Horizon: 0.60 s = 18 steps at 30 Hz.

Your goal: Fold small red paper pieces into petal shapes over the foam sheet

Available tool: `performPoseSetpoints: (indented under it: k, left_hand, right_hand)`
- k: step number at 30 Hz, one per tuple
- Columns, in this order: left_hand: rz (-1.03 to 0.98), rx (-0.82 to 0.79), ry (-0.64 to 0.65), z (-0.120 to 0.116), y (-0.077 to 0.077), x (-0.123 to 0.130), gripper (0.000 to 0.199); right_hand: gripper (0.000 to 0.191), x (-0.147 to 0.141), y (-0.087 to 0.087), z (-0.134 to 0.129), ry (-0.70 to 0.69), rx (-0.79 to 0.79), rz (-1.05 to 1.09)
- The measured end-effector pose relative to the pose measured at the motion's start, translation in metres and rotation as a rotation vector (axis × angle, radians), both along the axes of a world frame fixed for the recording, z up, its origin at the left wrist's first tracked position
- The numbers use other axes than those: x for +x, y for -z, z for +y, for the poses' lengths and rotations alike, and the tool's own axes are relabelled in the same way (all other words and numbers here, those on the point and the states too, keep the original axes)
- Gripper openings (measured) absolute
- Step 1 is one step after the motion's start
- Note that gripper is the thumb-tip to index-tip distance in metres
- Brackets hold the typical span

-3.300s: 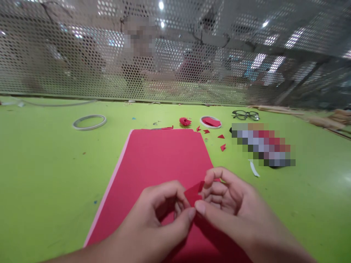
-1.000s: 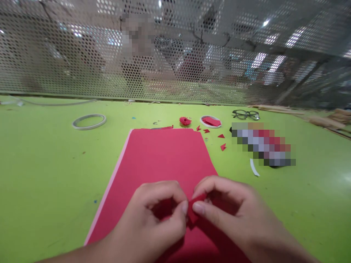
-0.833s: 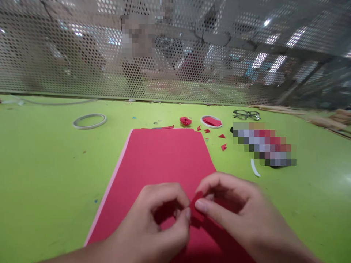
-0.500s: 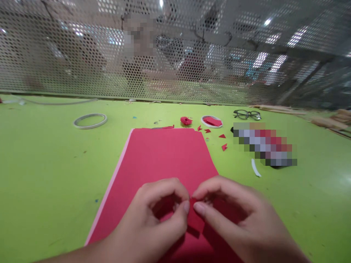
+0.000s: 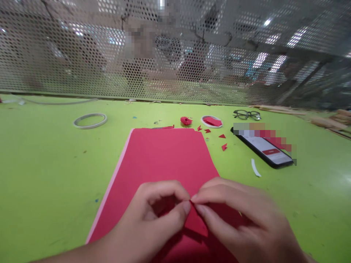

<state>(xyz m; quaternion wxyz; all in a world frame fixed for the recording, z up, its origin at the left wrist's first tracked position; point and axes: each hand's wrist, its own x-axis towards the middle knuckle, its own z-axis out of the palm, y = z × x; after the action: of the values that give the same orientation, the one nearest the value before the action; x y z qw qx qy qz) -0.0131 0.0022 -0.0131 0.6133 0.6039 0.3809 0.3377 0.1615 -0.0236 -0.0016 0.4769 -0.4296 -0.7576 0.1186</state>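
Note:
Between my two hands is a small folded piece of red paper (image 5: 196,223). My left hand (image 5: 161,215) pinches its upper left edge between thumb and forefinger. On the other side, the thumb and forefinger of my right hand (image 5: 233,212) are closed on its top and right edge. Both hands are over a stack of red paper sheets (image 5: 167,157) lying on the green table. Past the stack's far edge sits a pleated red paper rosette (image 5: 186,121). Small red paper scraps (image 5: 222,136) lie to the right of the stack. My fingers hide part of the folded piece.
A white ring of tape (image 5: 90,121) lies at the left. Another white ring (image 5: 203,123) holds red paper pieces. Glasses (image 5: 247,115), a phone (image 5: 263,146) and a white paper strip (image 5: 255,168) are on the right. A perforated metal screen (image 5: 109,65) stands behind the table (image 5: 49,164).
My right fingers have drawn closer to the left ones at the top of the folded paper. More of the paper's face shows, and its lower corner has shifted right.

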Motion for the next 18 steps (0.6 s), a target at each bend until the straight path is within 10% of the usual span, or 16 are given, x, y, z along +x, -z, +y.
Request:
performPoseSetpoints:
  k: [13,18]
  left_hand:
    - [0.098,0.083,-0.018,0.003,-0.012,0.004,0.021]
    - [0.234,0.241,-0.023,0.001,-0.007,0.004,0.023]
  right_hand:
    - [0.027,0.004,-0.001,-0.004,-0.111,0.085,-0.128]
    - [0.019,0.000,0.001,-0.003,-0.089,-0.164,0.048]
